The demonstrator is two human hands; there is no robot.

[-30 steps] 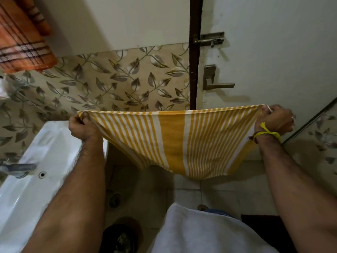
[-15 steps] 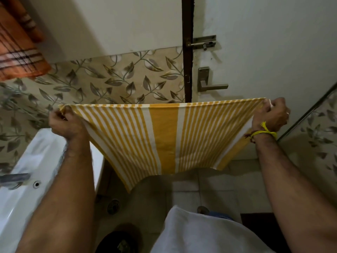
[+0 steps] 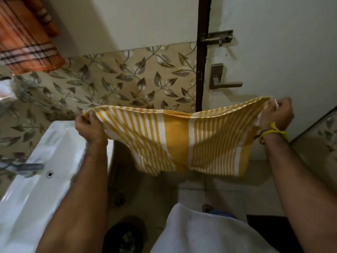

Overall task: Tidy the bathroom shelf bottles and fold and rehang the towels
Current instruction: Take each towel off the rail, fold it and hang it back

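A yellow and white striped towel (image 3: pixel 175 141) hangs doubled in the air in front of me, its top edge sagging a little in the middle. My left hand (image 3: pixel 89 127) grips its left top corner above the sink's edge. My right hand (image 3: pixel 278 115), with a yellow band at the wrist, grips the right top corner in front of the door. An orange towel with dark stripes (image 3: pixel 25 37) hangs on the wall at the upper left. No shelf bottles are in view.
A white sink (image 3: pixel 36 189) with a metal tap (image 3: pixel 23 168) fills the lower left. The white door has a lever handle (image 3: pixel 221 83) and a bolt (image 3: pixel 218 38). A floor drain (image 3: pixel 120 198) sits below the towel. Leaf-patterned tiles cover the wall.
My hands have come closer together, so the towel's top edge has gone slack and dips in the middle. The lower edge now hangs more level.
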